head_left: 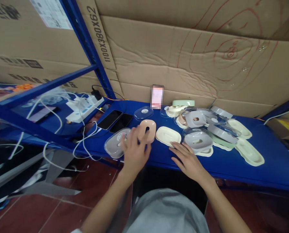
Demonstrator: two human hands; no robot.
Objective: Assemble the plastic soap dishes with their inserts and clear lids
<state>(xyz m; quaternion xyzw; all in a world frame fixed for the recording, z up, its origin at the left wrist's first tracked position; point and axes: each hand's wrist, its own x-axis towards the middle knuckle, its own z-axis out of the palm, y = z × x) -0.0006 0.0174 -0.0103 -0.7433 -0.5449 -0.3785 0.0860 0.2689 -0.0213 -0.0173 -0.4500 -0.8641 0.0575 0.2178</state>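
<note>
My left hand (136,152) is over the near left edge of a peach oval piece with a dark slot (149,126), fingers apart and slightly blurred. Whether it presses on the piece I cannot tell. Left of that hand lies a grey oval piece under a clear cover (113,146). A shallow cream oval tray (167,134) rests between my hands. My right hand (189,161) is open, its outstretched fingertips at the tray's near right edge. Just beyond those fingers sits a grey slotted oval piece (202,141).
Clear lids, grey and green pieces and cream trays (251,153) crowd the right of the blue table (156,158). Two dark phones (110,119), a white power strip (86,110) and loose cables lie left. A lit phone (157,96) leans on the cardboard. A blue post (83,35) rises left.
</note>
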